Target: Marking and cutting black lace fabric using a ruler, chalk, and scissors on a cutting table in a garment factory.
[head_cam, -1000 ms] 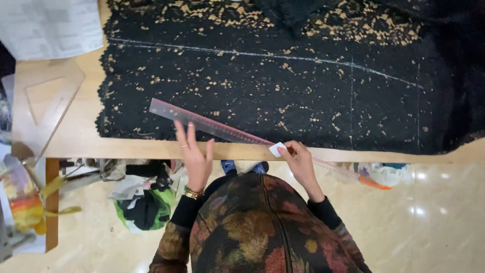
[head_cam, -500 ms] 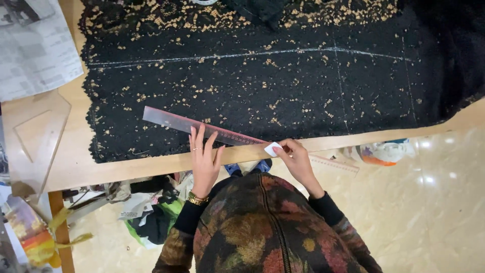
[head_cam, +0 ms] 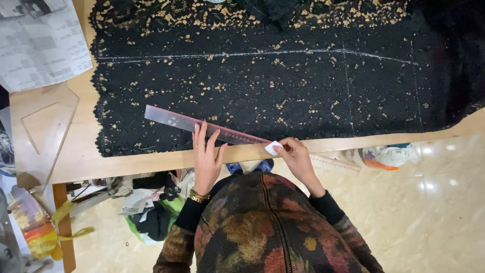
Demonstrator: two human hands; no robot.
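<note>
A black lace fabric (head_cam: 283,76) with gold flecks and white chalk lines is spread over a wooden table (head_cam: 81,151). A long clear ruler (head_cam: 172,119) lies slanted across the fabric's near edge and sticks out past the table at the right. My left hand (head_cam: 206,154) lies flat on the ruler with fingers spread, pressing it down. My right hand (head_cam: 295,154) pinches a small white piece of chalk (head_cam: 273,147) against the ruler's edge at the table's rim.
A clear set square (head_cam: 43,126) lies on the table at the left, a newspaper (head_cam: 40,45) at the far left corner. Under the table are scraps of cloth and bags (head_cam: 151,212). A coloured bundle (head_cam: 384,156) sits on the shiny floor at the right.
The view has drifted left, so fabric and ruler sit further right in frame. My left hand has slid a little along the ruler; my right hand stays at the ruler's edge with the chalk.
</note>
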